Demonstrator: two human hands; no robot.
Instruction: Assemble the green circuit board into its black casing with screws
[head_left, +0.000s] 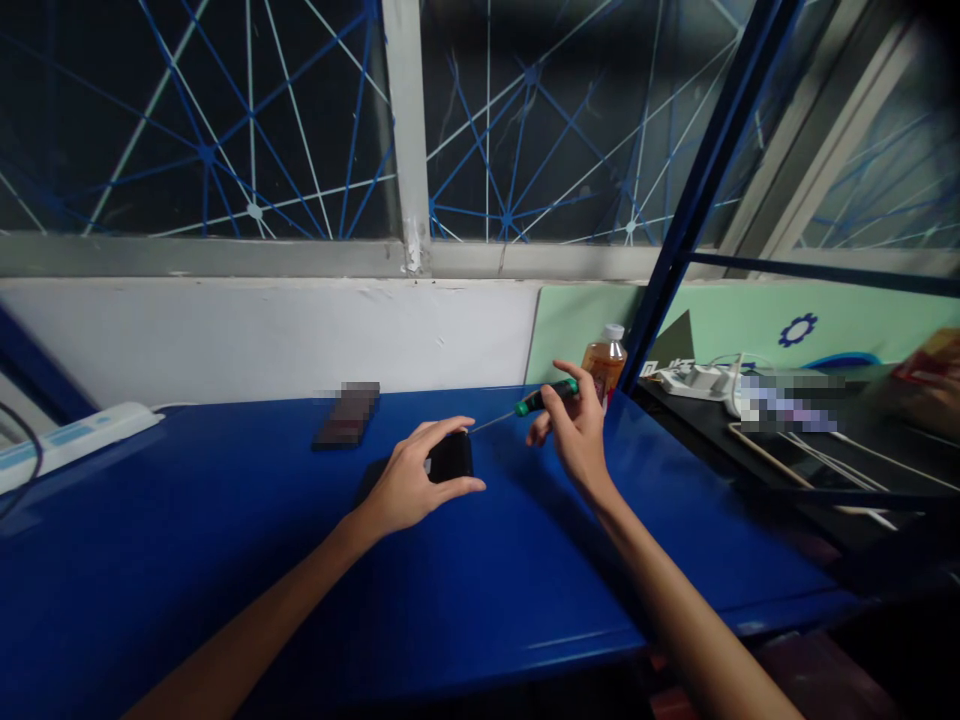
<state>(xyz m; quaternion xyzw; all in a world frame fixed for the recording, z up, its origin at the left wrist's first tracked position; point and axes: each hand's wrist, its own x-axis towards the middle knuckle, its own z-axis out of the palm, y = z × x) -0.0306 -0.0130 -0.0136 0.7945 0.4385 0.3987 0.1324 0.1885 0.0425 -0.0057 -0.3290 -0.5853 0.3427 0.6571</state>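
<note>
A: Where do we have the box [452,458]?

B: Above the blue table [525,600], in our left hand [416,475]: thumb along the near side, forefinger along the far side. Our right hand [577,425] has thumb and fingers round the handle of the screwdriver [551,395], its shaft slanting down to the box's far right corner.

A: What could go wrong for us?

B: The tip ends just beside our left forefinger, so a slip off that corner could jab it. If we push hard, the box could twist, since we seem to grip it mainly by two edges. And the bottle [609,358] stands right behind our right hand; a backward swing could topple it.

A: What can't we make out?

B: Whether the tip touches the box, or what it meets there. Our left palm covers the box's left part, and we can't tell if it rests flat on the table. Our right hand hides the bottle's lower part, the dark slab [349,415] is blurred into blocks, and the power strip [82,450] is cut off at the left edge.
</note>
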